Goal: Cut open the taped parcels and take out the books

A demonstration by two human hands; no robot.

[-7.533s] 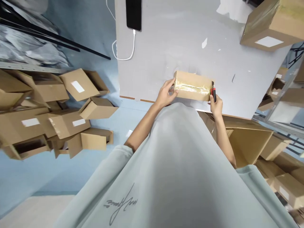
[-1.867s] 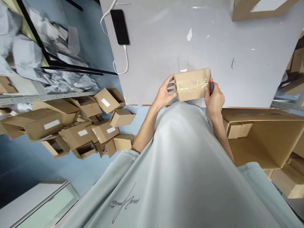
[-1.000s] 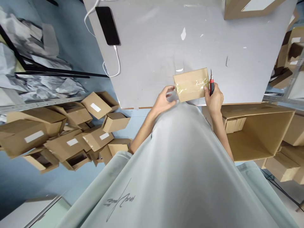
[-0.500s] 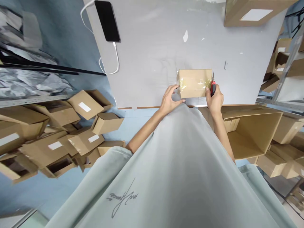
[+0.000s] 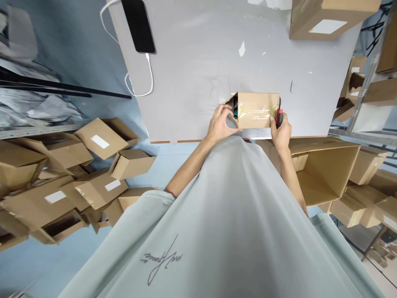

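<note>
A small taped cardboard box (image 5: 258,108) lies near the front edge of the grey table. Its left end is open, and dark contents with a bit of blue (image 5: 235,111) show inside. My left hand (image 5: 219,124) is at that end, fingers curled around an opened flap. At the right end, my right hand (image 5: 281,133) grips a red and black utility knife (image 5: 279,118), its thumb against the box. The knife's blade is hard to make out beside the box edge.
A black phone (image 5: 138,25) with a white cable lies at the table's back left. A larger box (image 5: 333,20) stands at the back right. Below the table's front right is an open carton (image 5: 325,174). Several boxes (image 5: 102,186) are heaped on the left floor.
The small box's left end has come open, with my left hand pulling the flap outward. My right hand still holds the utility knife at the right end. The view has shifted slightly.
</note>
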